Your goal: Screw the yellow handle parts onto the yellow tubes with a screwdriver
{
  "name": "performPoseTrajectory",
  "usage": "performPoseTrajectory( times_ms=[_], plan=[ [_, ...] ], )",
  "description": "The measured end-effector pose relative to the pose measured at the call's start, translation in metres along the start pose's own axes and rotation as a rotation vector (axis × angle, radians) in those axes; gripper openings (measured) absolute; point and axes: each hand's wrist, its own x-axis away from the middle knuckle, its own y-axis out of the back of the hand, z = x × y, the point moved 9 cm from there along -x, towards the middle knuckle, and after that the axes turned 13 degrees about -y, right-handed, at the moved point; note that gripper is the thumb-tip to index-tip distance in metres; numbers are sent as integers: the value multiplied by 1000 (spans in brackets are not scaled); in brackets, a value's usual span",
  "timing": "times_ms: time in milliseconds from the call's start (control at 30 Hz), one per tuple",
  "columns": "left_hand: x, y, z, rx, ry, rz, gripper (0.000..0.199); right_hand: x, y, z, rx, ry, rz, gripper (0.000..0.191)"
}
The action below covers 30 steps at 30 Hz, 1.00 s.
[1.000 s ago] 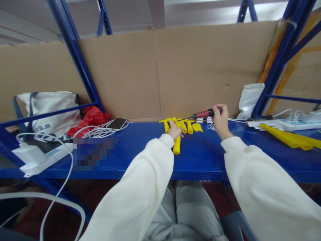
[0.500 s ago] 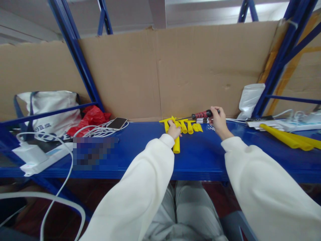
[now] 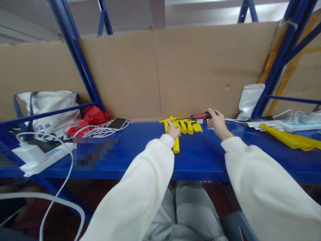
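Observation:
My left hand (image 3: 173, 130) is closed around a yellow plastic tube piece (image 3: 176, 146) near the back of the blue table. Its lower end points toward me. My right hand (image 3: 217, 122) grips the rear end of a screwdriver (image 3: 200, 115) with a red and black handle. The screwdriver lies nearly level, and its thin shaft runs left to the top of the yellow piece by my left fingers. Whether the tip touches a screw is too small to tell. Several similar yellow pieces (image 3: 190, 129) lie in a row just right of my left hand.
Small black-and-white items (image 3: 202, 121) and loose metal bits lie behind the screwdriver. A phone (image 3: 117, 123), coiled white cable and red plastic bag (image 3: 90, 117) are on the left. Long yellow tubes (image 3: 283, 136) and a power strip (image 3: 301, 126) lie right. Cardboard (image 3: 195, 70) walls the back.
My right hand has shifted slightly left, its fingers have changed position on the handle, and the handle looks turned. The left hand and yellow piece have hardly moved.

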Motion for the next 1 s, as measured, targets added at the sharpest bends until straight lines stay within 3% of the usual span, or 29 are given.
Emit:
performPoseTrajectory(
  times_ms=[300,500,700,867,1000],
  plan=[
    [1,1,-1,-6,-10,-12,49,0,-3,-5,11,-66,45,51],
    [0,2,-2,-27,-15,-11,49,3,-2,-4,-5,-103,-10,33],
    [0,2,-2,-19,-17,-18,50,5,-2,-5,21,-110,-5,41],
    [0,2,-2,-21,-11,-9,49,6,-3,-2,-25,-108,-10,31],
    [0,2,-3,-24,-14,-9,48,5,-3,-1,27,-79,-11,40]
  ],
)
